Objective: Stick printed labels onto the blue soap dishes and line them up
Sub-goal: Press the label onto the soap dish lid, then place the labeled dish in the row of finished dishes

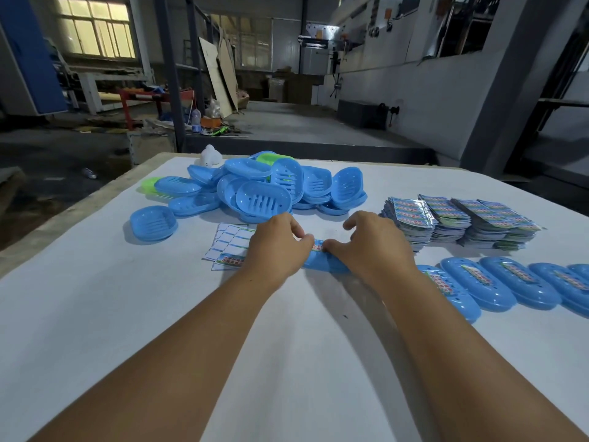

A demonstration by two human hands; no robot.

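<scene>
Hands, left point(274, 247) and right point(371, 247), pinch a label point(317, 247) onto a mostly hidden dish point(322, 264).

Oval blue plastic soap dish point(322, 264) flat at table centre, printed label strip point(317, 247) on its top. Loose heap of unlabelled blue slotted dishes point(264, 189) behind. Row of labelled blue dishes point(497, 283) overlapping at right. Stacks of printed labels point(459, 216) behind row.

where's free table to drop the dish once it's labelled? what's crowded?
Free: the white table near the person, left of the labelled row, and its near left corner. Crowded: the loose dish pile at the far edge, label stacks far right, sticker sheet by the left hand. Both hands, right hand included, hold the dish centre.
</scene>
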